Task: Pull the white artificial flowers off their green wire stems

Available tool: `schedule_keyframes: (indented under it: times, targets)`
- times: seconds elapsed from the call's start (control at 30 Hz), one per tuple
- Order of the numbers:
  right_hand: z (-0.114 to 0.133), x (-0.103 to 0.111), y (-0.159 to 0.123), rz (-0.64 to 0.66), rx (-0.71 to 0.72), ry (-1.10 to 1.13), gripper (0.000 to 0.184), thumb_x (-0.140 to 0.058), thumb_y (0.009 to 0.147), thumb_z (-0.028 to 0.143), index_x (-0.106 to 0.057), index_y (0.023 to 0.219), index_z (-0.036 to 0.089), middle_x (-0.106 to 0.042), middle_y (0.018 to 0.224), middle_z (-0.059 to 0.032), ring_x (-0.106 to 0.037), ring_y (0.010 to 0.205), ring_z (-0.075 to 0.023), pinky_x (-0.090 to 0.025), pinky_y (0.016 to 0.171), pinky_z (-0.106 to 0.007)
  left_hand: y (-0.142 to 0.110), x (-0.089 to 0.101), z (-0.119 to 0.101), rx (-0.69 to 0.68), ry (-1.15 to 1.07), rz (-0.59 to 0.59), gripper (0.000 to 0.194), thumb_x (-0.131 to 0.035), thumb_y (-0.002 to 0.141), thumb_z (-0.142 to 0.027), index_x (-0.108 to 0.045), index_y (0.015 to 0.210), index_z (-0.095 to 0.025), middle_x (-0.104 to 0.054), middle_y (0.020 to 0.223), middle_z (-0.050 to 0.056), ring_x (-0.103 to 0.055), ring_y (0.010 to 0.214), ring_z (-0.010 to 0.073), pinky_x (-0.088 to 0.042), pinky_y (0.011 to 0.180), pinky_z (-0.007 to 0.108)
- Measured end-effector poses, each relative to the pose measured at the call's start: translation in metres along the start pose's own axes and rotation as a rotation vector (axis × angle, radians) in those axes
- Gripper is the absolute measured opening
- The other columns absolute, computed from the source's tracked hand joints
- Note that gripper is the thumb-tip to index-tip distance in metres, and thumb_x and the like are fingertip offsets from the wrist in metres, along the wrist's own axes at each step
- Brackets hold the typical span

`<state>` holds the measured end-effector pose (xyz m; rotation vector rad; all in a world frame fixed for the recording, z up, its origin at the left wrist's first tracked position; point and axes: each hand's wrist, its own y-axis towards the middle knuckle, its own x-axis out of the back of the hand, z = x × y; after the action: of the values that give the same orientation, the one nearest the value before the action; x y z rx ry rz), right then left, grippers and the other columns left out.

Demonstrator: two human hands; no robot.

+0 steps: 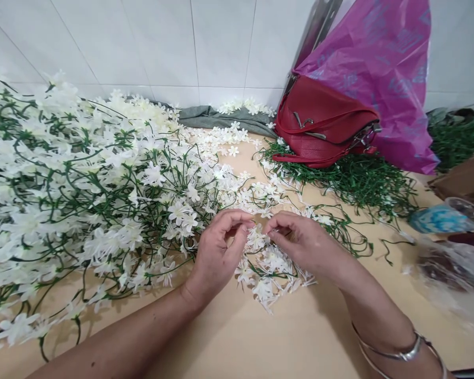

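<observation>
My left hand (223, 245) is closed in a pinch, thumb against forefinger, over a small heap of white artificial flowers (265, 287) on the table. Facing it, a short gap away, my right hand (300, 237) also pinches with thumb and forefinger. Whatever sits between the fingertips of either hand is too small to make out. Beside my left hand spreads a large pile of white artificial flowers on green stems (114, 195). Loose white blossoms (227, 136) lie scattered beyond my hands.
A red handbag (324, 118) rests on a bunch of green stems (363, 181) at the back right. Behind it stands a purple plastic bag (395, 68). On the right are a blue-and-white cup (438, 218) and a clear plastic bag (454, 273). A tiled wall (221, 42) bounds the table.
</observation>
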<state>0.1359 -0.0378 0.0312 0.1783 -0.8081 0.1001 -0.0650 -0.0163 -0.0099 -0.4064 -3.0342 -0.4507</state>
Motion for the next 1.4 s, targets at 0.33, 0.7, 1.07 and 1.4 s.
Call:
schedule_keyframes:
  times: [0.33, 0.7, 1.07, 1.4]
  targets:
    - [0.007, 0.002, 0.002, -0.105, 0.100, 0.070, 0.018, -0.063, 0.088, 0.008, -0.070, 0.079, 0.021, -0.065, 0.079, -0.0001, -0.063, 0.073, -0.0148, -0.046, 0.068, -0.027, 0.001, -0.002, -0.003, 0.076, -0.048, 0.022, 0.018, -0.060, 0.100, -0.024, -0.071, 0.113, -0.018, -0.071, 0.108, 0.009, -0.072, 0.097, 0.0196, -0.057, 0.089, 0.031]
    - [0.019, -0.011, -0.001, 0.024, 0.488, 0.184, 0.022, -0.060, 0.095, 0.004, -0.073, 0.100, 0.020, -0.065, 0.094, -0.0043, -0.064, 0.086, -0.0132, -0.050, 0.074, -0.025, 0.006, 0.001, -0.007, 0.179, -0.359, 0.012, 0.015, -0.073, 0.092, -0.025, -0.076, 0.104, -0.018, -0.077, 0.092, 0.003, -0.071, 0.084, 0.0129, -0.056, 0.081, 0.023]
    - [0.008, -0.003, 0.006, -0.122, -0.041, 0.703, 0.011, -0.081, 0.086, 0.034, -0.077, 0.087, 0.024, -0.074, 0.088, -0.0034, -0.067, 0.081, -0.0174, -0.054, 0.071, -0.029, 0.010, 0.000, -0.003, 0.204, -0.456, 0.033, 0.020, -0.072, 0.092, -0.024, -0.069, 0.111, -0.019, -0.074, 0.098, 0.003, -0.071, 0.092, 0.0130, -0.055, 0.090, 0.026]
    - [-0.009, 0.000, 0.010, -0.437, -0.061, 0.658, 0.008, -0.081, 0.086, 0.028, -0.076, 0.092, 0.026, -0.074, 0.078, 0.0018, -0.069, 0.072, -0.0136, -0.054, 0.073, -0.027, -0.008, -0.001, -0.018, -0.214, 0.400, -0.019, 0.019, -0.063, 0.096, -0.018, -0.057, 0.113, -0.019, -0.056, 0.108, 0.008, -0.058, 0.097, 0.0195, -0.053, 0.085, 0.033]
